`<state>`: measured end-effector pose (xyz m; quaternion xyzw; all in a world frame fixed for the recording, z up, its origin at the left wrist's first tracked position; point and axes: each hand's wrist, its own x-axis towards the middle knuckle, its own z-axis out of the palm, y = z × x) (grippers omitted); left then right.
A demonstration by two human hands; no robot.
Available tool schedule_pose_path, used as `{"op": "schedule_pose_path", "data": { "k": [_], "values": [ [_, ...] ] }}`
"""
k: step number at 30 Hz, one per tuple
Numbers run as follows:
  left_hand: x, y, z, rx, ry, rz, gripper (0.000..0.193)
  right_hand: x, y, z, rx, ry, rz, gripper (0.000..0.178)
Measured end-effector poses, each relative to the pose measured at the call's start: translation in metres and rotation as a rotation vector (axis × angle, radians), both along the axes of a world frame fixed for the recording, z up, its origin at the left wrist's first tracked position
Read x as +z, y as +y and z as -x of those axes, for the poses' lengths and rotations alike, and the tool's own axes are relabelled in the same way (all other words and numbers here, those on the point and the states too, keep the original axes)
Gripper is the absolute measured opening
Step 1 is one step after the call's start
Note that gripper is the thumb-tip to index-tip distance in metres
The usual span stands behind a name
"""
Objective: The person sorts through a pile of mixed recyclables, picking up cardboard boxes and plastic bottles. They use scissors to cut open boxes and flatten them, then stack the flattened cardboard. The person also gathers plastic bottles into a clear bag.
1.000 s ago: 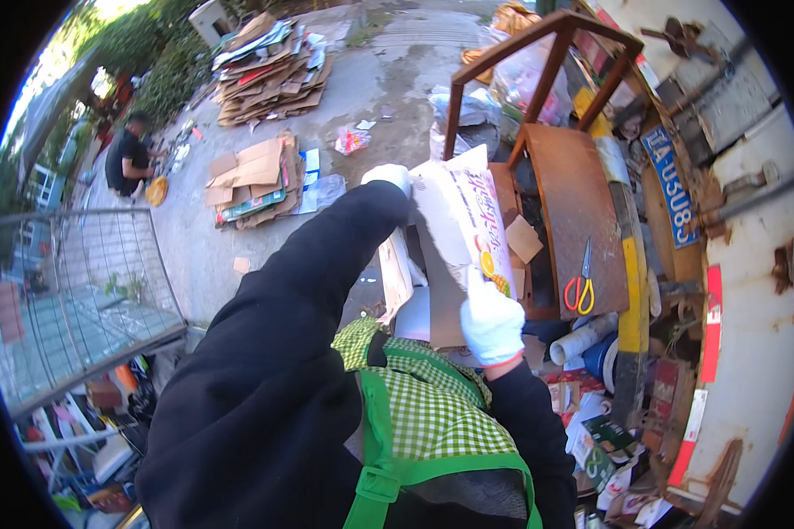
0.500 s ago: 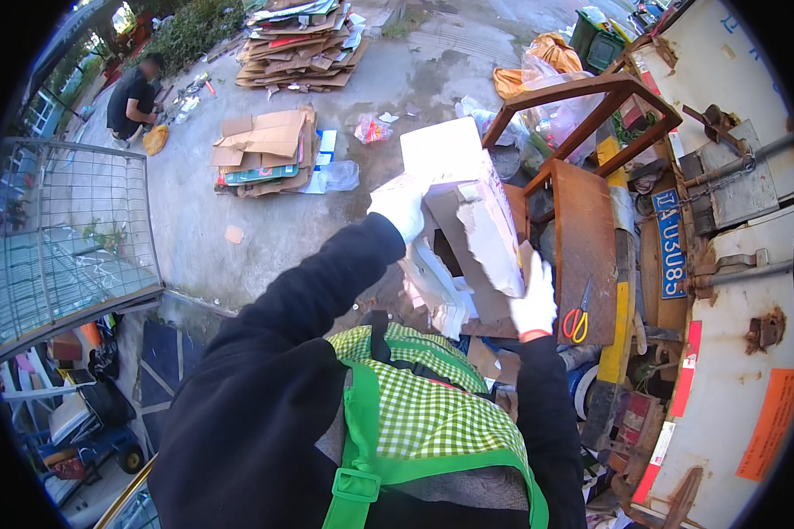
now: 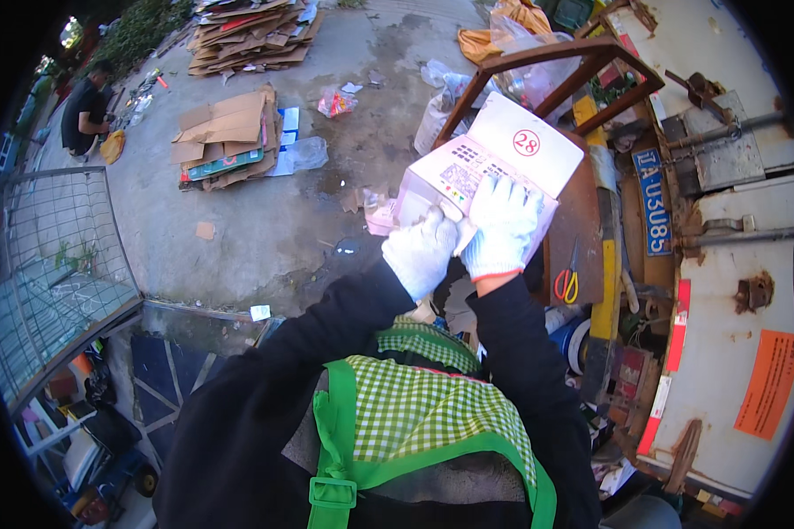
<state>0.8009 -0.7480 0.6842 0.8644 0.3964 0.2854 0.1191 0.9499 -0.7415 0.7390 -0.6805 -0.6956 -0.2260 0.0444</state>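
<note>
A pale pink and white cardboard box (image 3: 535, 141) with printed sides is up in front of me, its white flap standing open on the far side. My left hand (image 3: 417, 253), in a white knit glove, is closed at the box's near edge, where a torn strip shows beside the fingertips. My right hand (image 3: 503, 223), gloved likewise, grips the box's near side with its fingers over the printed face. To the right of my right hand, scissors (image 3: 567, 278) with red and yellow handles lie on the brown board (image 3: 588, 234) of a wooden chair.
The chair's brown frame (image 3: 538, 57) rises behind the box. Along the right stands a rusty white truck side (image 3: 732, 344). Flattened cardboard stacks (image 3: 229, 132) lie on the concrete. A wire mesh panel (image 3: 62, 256) is at left; a person (image 3: 84, 115) crouches far left.
The box has turned, so its printed side and a marked flap now show. My left hand has come down toward me; my right hand has moved up and left onto the box.
</note>
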Motion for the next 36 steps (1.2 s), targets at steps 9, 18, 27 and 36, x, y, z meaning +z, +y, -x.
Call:
{"op": "schedule_pose_path", "data": {
  "k": [9,18,27,36],
  "values": [
    [0.021,-0.013,0.013,-0.258,0.198,0.0,0.02,-0.045,-0.013,-0.048,0.363,0.192,0.063,0.068],
    [-0.01,0.015,0.026,-0.301,0.265,0.331,0.015,-0.083,-0.008,-0.038,0.374,0.417,0.164,0.057],
    [-0.122,0.067,-0.074,-0.213,0.127,0.517,0.018,-0.124,-0.033,-0.098,-0.291,0.362,0.343,0.073],
    [-0.298,0.066,-0.189,-0.253,0.245,0.873,0.026,-0.324,-0.037,-0.186,-0.637,0.541,0.775,0.092]
  ]
}}
